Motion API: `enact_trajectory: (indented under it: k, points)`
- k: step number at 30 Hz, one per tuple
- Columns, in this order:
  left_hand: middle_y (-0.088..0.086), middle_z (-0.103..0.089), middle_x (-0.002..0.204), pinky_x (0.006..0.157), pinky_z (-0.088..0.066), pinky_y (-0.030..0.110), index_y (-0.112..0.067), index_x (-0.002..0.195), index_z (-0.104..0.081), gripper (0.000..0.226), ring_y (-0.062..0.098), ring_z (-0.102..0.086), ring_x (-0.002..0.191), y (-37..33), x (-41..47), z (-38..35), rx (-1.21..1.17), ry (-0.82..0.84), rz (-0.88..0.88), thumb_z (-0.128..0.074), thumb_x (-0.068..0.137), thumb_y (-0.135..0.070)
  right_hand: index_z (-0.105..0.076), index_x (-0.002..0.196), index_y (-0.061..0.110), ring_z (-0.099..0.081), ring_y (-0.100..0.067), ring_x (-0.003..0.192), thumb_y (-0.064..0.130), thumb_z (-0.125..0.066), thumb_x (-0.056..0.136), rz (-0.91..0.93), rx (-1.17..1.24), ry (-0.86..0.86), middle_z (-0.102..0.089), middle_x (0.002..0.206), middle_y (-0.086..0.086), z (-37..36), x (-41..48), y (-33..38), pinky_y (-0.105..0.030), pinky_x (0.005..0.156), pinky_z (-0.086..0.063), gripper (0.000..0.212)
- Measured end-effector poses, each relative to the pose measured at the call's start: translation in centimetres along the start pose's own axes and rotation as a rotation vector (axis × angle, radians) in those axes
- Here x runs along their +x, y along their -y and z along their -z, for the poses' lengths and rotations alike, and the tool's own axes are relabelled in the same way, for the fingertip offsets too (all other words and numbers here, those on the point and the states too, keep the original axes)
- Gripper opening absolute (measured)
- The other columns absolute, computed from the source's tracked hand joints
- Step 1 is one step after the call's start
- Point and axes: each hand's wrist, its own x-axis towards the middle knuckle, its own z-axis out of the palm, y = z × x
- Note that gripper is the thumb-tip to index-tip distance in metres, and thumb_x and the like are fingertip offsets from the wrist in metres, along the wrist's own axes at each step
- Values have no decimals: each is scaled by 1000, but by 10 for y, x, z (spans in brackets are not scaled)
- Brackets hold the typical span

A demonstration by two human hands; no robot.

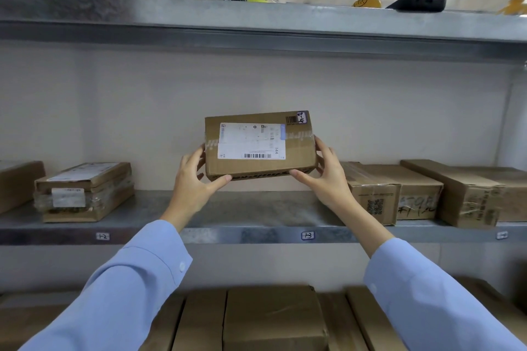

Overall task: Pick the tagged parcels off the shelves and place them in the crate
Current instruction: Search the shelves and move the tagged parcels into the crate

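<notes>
Left hand (190, 179) and right hand (328, 177) grip rectangular cardboard parcel (258, 145) above shelf (256, 208).

Light blue left sleeve (122, 293) and right sleeve (433, 302), buttoned cuffs, buttons seemingly white.

It was a parcel storeroom — a stock or dispatch room rather than a home. Grey metal shelves (256, 232) ran along a plain pale wall (142, 108), their front lips carrying small handwritten location tags (308, 235). Taped cardboard boxes (373, 194) lay in rows on them; one parcel (256, 169) bore a white shipping label (251, 141) with a barcode, another box a marker-scrawled number (417, 204).
</notes>
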Motion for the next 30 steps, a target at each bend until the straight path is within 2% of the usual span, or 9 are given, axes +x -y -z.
enact_trajectory:
  k: [6,9,14,17,19,23,25,27,30]
  points:
    - [-7,-49,138,104,-47,39,-25,144,-39,84,9,-50,124,-2,2,-1,-12,-72,-64,-85,74,-21,-36,142,24,-50,3,120,11,-82,78,38,94,-61,-48,133,11,1,0,4,-24,104,-46,80]
    - [-12,-47,139,98,-45,17,-30,147,-32,92,4,-49,121,-6,1,-2,-26,-72,-100,-85,74,-16,-36,139,26,-48,12,116,10,-81,78,48,87,-86,-47,128,14,1,2,4,-21,102,-47,77]
    - [-18,-47,134,92,-41,11,-32,146,-30,92,1,-50,117,-4,2,-3,3,-50,-126,-84,74,-12,-28,147,32,-54,-14,123,15,-84,77,26,87,-59,-49,130,11,1,3,-4,-33,105,-48,91]
    - [-18,-48,132,85,-39,9,-32,145,-34,87,3,-48,118,2,1,-3,33,-33,-106,-83,76,-15,-29,147,35,-48,-6,126,20,-83,78,17,14,-48,-50,133,11,0,1,-6,-33,107,-43,90]
    - [-17,-51,131,81,-45,15,-32,145,-37,84,4,-50,116,8,0,-3,40,-32,-96,-82,77,-15,-34,144,35,-46,-2,124,23,-81,79,11,-38,-48,-53,132,13,-2,-1,-10,-36,107,-43,82]
    - [-18,-53,130,77,-52,25,-33,144,-41,80,-2,-54,109,20,0,-2,63,-16,-70,-81,78,-15,-38,141,35,-53,-8,120,26,-78,82,-18,-70,-26,-58,127,8,-5,-5,-16,-41,104,-46,72]
    - [-13,-57,127,74,-51,22,-34,143,-43,77,5,-57,107,26,-1,-1,75,-2,-52,-81,78,-18,-39,139,34,-55,-12,114,29,-77,84,-26,-92,-8,-58,125,9,-7,-6,-18,-40,103,-46,67]
    - [-11,-61,119,76,-48,16,-34,140,-45,73,0,-58,100,30,-3,-1,81,21,-23,-81,78,-20,-41,136,36,-58,-18,99,34,-75,84,-35,-129,1,-57,126,6,-11,-8,-22,-43,98,-49,63]
    - [-9,-65,111,85,-49,24,-34,134,-48,67,-3,-60,95,35,-6,1,112,55,5,-82,77,-25,-39,137,36,-62,-25,92,38,-73,85,-74,-170,34,-57,132,-1,-14,-10,-28,-44,90,-54,62]
